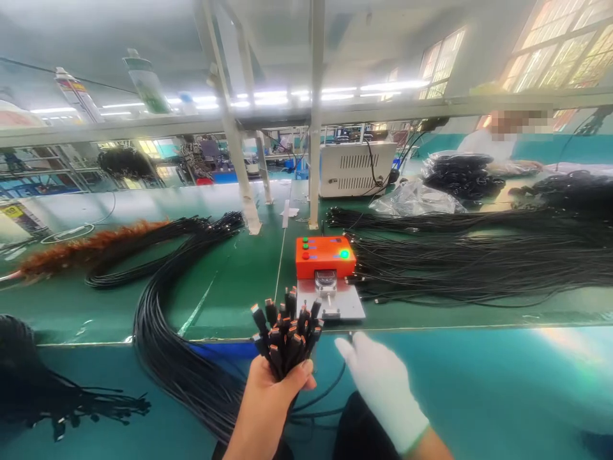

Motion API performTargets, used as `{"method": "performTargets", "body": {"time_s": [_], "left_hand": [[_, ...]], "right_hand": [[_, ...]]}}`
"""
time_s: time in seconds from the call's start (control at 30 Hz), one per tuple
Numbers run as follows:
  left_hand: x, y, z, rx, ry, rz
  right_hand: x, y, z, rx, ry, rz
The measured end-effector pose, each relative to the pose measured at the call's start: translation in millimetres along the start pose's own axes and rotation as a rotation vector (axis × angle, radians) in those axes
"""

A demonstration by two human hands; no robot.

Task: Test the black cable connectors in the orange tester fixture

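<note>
Head view: one bench, two hands, black cables in quantity.

Item: plug bunch. Place: at the near edge of the bench, centre, just to the near left of the metal plate. Many black plugs, orange or pale at the mouths, tips up and fanned at uneven heights. Held: left hand, bare, closed round the bunch below the plug bodies, thumb across the near side.

Item: lone plug. Place: right of the bunch. Held: right hand, white-gloved, thumb and fingers apparently pinched on it; the far side of the grip is hidden. A thin cable curves from below the glove toward the left.

Handling, as judged: each plug light and rigid, the cable behind it soft and springy; the bunch heavier, dragged by its length, and apt to splay or slide if the fist loosens. Plug mouths likely the fragile part. Best hold: single plugs by the moulded body, mouth kept free; the bunch just below the bodies.

Also listed: orange box, green light lit, on the far side of the plate; long cable hank, left, hanging over the near edge; spread cables, right.
</note>
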State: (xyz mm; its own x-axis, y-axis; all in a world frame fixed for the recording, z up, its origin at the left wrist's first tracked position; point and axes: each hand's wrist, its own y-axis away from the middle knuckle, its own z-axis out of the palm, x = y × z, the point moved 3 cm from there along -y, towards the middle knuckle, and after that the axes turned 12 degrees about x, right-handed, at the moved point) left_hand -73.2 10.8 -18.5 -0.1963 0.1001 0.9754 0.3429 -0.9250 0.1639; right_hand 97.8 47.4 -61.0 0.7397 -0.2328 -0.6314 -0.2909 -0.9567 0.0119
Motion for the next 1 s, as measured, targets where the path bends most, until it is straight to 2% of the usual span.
{"method": "performTargets", "body": {"time_s": [0.03, 0.1, 0.17, 0.23, 0.27, 0.33, 0.4, 0.47, 0.57, 0.67, 0.83, 1.0], "left_hand": [[-2, 0, 0.6, -0.007, 0.004, -0.002], [-6, -1, 2.5, -0.018, 0.02, -0.013], [-10, -1, 5.3, -0.029, 0.039, -0.028], [-13, -1, 7.3, -0.016, 0.05, -0.043], [-14, -1, 7.1, 0.013, 0.062, -0.045], [-15, -1, 4.2, 0.097, 0.094, -0.044], [-13, -1, -0.4, 0.164, 0.117, -0.039], [-9, 1, -3.4, 0.151, 0.084, -0.024], [-2, 4, -4.2, 0.104, 0.015, 0.013], [1, 8, -2.1, 0.109, -0.004, 0.014], [-1, 7, 1.7, 0.148, 0.038, 0.016], [-10, 3, 1.2, 0.181, 0.068, 0.019]], "right_hand": [[0, 3, -9, 0.085, 0.048, -0.007], [-9, 12, -23, 0.152, -0.138, -0.08], [-26, 24, -27, 0.075, -0.493, -0.204], [-44, 35, -23, -0.059, -0.819, -0.256], [-49, 38, -20, -0.091, -0.939, -0.225], [-52, 39, -11, -0.053, -1.08, -0.077], [-45, 35, -1, 0.02, -1.123, 0.105], [-35, 27, 7, 0.028, -1.105, 0.205], [-26, 12, 17, -0.061, -1.054, 0.205], [-22, 2, 24, -0.122, -1.039, 0.204], [-23, -4, 31, -0.169, -1.084, 0.222], [-21, -10, 37, -0.157, -1.113, 0.256]]}}
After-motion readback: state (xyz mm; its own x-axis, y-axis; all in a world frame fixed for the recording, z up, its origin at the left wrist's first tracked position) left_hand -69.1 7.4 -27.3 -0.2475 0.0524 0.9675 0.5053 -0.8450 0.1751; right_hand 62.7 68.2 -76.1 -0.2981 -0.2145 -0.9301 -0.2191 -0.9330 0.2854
